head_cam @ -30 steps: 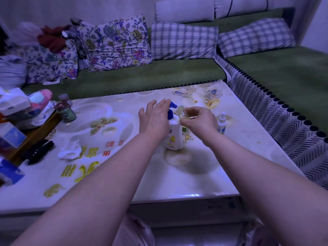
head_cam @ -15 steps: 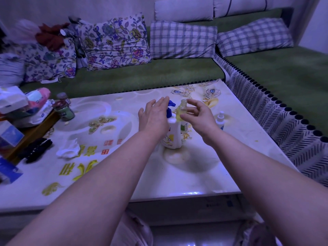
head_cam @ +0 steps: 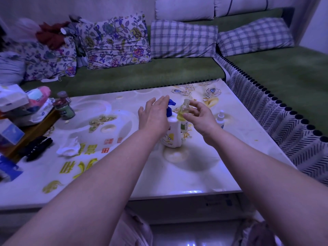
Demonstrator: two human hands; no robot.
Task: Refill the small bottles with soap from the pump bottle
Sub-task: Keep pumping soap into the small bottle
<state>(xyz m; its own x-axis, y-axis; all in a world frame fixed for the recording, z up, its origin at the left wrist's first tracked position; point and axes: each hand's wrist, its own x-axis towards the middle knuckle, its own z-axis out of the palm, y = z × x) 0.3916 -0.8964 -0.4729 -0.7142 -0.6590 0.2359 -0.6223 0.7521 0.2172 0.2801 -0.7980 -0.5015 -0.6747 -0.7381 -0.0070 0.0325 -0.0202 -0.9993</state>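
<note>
Left hand (head_cam: 154,116), fingers straight and relaxed, lay over the blue head of the white pump bottle (head_cam: 173,134) at mid-bench (head_cam: 204,171). Right hand (head_cam: 200,118) pinched 1 small bottle (head_cam: 182,110) of yellow liquid, raised just beside the spout. Another spray bottle (head_cam: 220,118) stood near, to the right.

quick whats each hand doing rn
Left hand: open, fingers straight, at the head of the pump bottle.
Right hand: holding a small bottle, pinched in its fingers.
</note>
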